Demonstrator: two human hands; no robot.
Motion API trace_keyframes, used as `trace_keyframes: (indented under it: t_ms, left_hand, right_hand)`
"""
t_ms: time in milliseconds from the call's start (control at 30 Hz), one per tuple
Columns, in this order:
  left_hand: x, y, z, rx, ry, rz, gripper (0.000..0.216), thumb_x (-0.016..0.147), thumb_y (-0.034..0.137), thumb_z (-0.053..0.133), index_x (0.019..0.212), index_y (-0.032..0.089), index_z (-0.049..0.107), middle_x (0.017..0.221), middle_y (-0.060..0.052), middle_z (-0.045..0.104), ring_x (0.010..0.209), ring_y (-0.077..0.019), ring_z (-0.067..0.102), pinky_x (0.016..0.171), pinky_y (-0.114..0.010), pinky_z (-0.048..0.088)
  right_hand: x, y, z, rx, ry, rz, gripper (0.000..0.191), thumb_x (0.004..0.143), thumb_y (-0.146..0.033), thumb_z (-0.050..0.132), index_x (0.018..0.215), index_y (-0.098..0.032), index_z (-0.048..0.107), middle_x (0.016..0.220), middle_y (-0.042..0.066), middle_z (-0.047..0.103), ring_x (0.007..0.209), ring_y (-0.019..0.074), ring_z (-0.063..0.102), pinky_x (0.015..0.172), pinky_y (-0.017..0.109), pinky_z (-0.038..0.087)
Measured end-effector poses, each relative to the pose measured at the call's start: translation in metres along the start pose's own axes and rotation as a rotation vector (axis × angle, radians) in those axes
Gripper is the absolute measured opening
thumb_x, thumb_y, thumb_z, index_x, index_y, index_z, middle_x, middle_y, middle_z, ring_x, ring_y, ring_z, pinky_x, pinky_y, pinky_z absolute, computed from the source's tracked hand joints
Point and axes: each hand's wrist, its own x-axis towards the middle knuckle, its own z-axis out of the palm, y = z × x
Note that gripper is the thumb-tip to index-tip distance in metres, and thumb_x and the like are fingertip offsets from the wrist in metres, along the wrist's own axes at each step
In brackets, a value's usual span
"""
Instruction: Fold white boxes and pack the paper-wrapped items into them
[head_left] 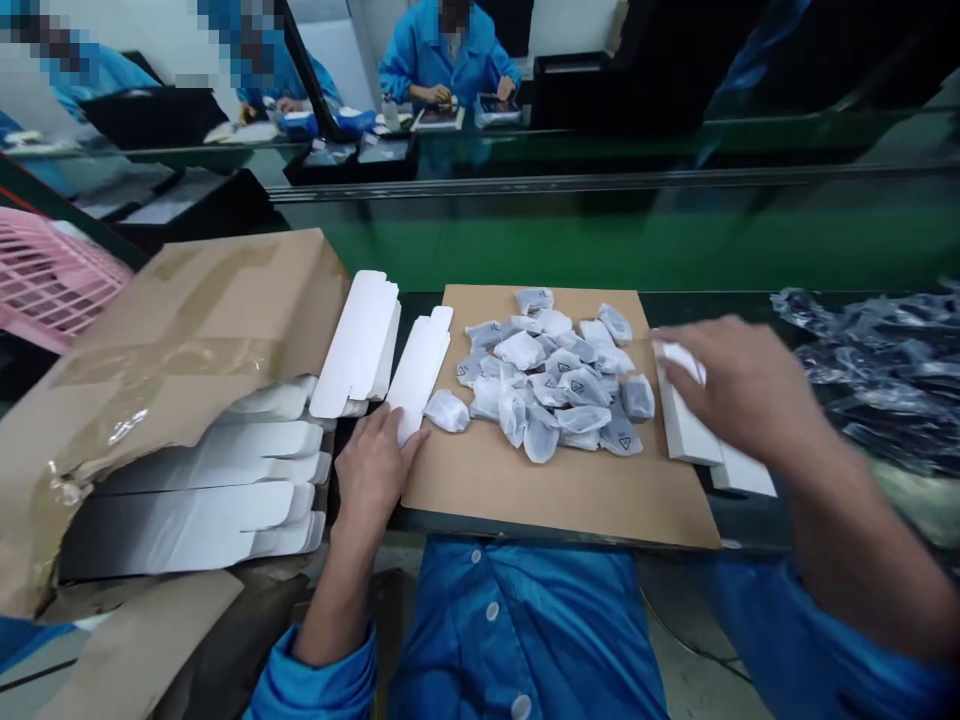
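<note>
My left hand [373, 460] is closed around the lower end of a flattened white carton [420, 370], thumb along its right edge. Close to the thumb lies a single small item in a translucent wrapper [447, 411]. A heap of similar wrapped items [551, 375], some printed with a dark triangle, covers the middle of a brown cardboard sheet [517, 490]. My right hand [739, 385], slightly smeared by motion, is over the upper end of a closed white box [686, 425], its thumb and fingers apart. Part of another white box [744, 472] shows under the wrist.
At left, a torn brown cardboard box [202, 330] holds several flat white cartons [195, 500]. A stack of them [356, 345] leans beside it. A pink basket [56, 270] is at far left, black plastic-wrapped pieces [892, 370] at right. Co-workers in blue sit beyond a green ledge [525, 240].
</note>
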Motion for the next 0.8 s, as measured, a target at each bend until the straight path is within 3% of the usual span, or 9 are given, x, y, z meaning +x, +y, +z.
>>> trace_keyframes:
  t_ms: [67,167,267,400,467,533,633,700,800]
  left_hand:
    - [0.001,-0.001,-0.001,-0.003,0.022,-0.013,0.030,0.093,0.033,0.054,0.110,0.014,0.070,0.119,-0.015,0.071,0.102,-0.0300,0.069,0.076,-0.036,0.053]
    - [0.001,-0.007,-0.005,0.021,0.101,-0.095,0.033,0.096,0.024,0.043,0.108,0.013,0.071,0.095,-0.015,0.076,0.076,-0.0269,0.073,0.062,-0.033,0.050]
    - [-0.007,-0.003,-0.009,0.018,0.330,-0.159,0.037,0.098,0.022,0.038,0.112,0.009,0.070,0.092,-0.018,0.076,0.076,-0.0261,0.074,0.063,-0.032,0.050]
    - [-0.044,0.036,-0.011,-0.183,0.664,0.290,0.038,0.089,0.015,0.059,0.127,0.012,0.062,0.108,-0.014,0.075,0.094,-0.0220,0.074,0.083,-0.029,0.055]
    - [-0.067,0.056,-0.016,-0.319,0.546,0.529,0.053,0.085,0.020,0.068,0.136,0.014,0.055,0.119,-0.014,0.072,0.109,-0.0238,0.069,0.100,-0.034,0.051]
    - [-0.081,0.064,-0.029,-0.516,0.462,0.535,0.063,0.084,0.030,0.071,0.142,0.019,0.050,0.135,-0.012,0.063,0.126,-0.0255,0.059,0.111,-0.038,0.043]
    - [-0.076,0.051,-0.059,-0.994,0.454,0.157,0.070,0.087,0.046,0.064,0.150,0.026,0.038,0.150,-0.009,0.049,0.136,-0.0283,0.049,0.108,-0.043,0.047]
    - [-0.060,0.038,-0.074,-1.189,0.173,-0.017,0.075,0.080,0.051,0.071,0.145,0.023,0.046,0.135,-0.011,0.063,0.115,-0.0305,0.065,0.086,-0.038,0.058]
    - [-0.040,0.031,-0.074,-1.182,-0.222,-0.136,0.048,0.071,0.044,0.080,0.107,0.014,0.075,0.092,-0.008,0.077,0.080,-0.0258,0.072,0.064,-0.030,0.058]
  right_hand:
    - [-0.015,-0.057,-0.002,0.283,0.090,-0.097,0.025,0.094,-0.020,0.053,0.115,-0.016,0.066,0.100,0.012,0.073,0.091,0.0268,0.067,0.075,0.042,0.054]
    - [-0.027,-0.132,0.009,0.702,-0.020,-0.131,0.024,0.095,-0.016,0.053,0.113,-0.019,0.068,0.098,0.006,0.075,0.089,0.0194,0.069,0.078,0.036,0.055]
    - [-0.020,-0.180,0.027,1.196,-0.267,0.121,0.033,0.096,-0.030,0.055,0.127,-0.021,0.061,0.115,0.009,0.072,0.096,0.0184,0.070,0.083,0.035,0.057]
    - [0.003,-0.197,0.045,1.681,-0.220,0.534,0.075,0.088,-0.052,0.062,0.150,-0.019,0.035,0.147,0.018,0.049,0.121,0.0239,0.061,0.094,0.038,0.055]
    - [0.007,-0.185,0.046,1.735,-0.126,0.643,0.066,0.088,-0.054,0.061,0.139,-0.014,0.050,0.131,0.018,0.062,0.110,0.0247,0.066,0.091,0.038,0.055]
    - [0.002,-0.161,0.039,1.755,-0.281,0.596,0.054,0.089,-0.052,0.060,0.125,-0.012,0.061,0.108,0.013,0.072,0.090,0.0224,0.070,0.078,0.034,0.057]
    - [-0.014,-0.120,0.020,1.632,-0.789,0.239,0.042,0.088,-0.046,0.064,0.114,-0.013,0.068,0.097,0.008,0.074,0.080,0.0194,0.069,0.067,0.028,0.055]
    - [-0.024,-0.103,0.008,1.455,-0.996,-0.031,0.037,0.089,-0.043,0.064,0.107,-0.012,0.071,0.095,0.007,0.074,0.081,0.0187,0.068,0.067,0.025,0.053]
    - [-0.037,-0.108,-0.002,1.028,-0.862,-0.126,0.047,0.091,-0.048,0.060,0.122,-0.013,0.064,0.105,0.010,0.072,0.089,0.0228,0.068,0.072,0.030,0.054]
